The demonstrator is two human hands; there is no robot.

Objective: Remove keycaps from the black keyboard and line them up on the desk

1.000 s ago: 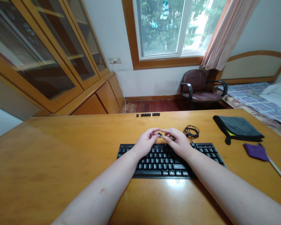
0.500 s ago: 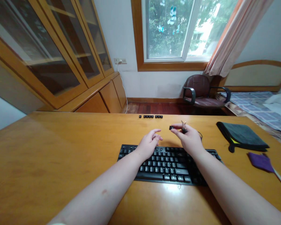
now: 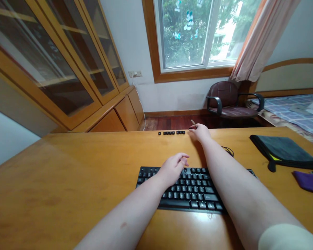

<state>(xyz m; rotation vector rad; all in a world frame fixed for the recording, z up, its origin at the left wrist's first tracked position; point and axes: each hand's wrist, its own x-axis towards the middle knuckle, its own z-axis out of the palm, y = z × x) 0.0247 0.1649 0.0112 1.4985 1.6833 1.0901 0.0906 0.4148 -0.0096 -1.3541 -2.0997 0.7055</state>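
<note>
A black keyboard [image 3: 187, 189] lies on the desk in front of me. Over its back edge hovers my left hand [image 3: 173, 168], holding nothing, its fingers loosely stretched to the right. My right hand [image 3: 200, 132] reaches to the desk's far edge, its fingers closed round a small black keycap [image 3: 190, 128], mostly hidden by the fingertips. A thin brownish tool [image 3: 193, 122] pokes up from the same hand; its kind is unclear. Left of that hand, several loose black keycaps [image 3: 169, 133] stand in a row along the far edge.
At the right lie a folded dark grey cloth [image 3: 287, 149] and a purple item [image 3: 309, 182]. A black cable [image 3: 228, 150] curls behind my right forearm. Past the wooden desk [image 3: 80, 184] stand a maroon armchair [image 3: 224, 97] and a glass-fronted cabinet [image 3: 106, 100].
My right hand has moved forward from above the keyboard to the desk's far edge, carrying the keycap and the thin tool. The left hand stays over the keyboard. The view has shifted slightly.
</note>
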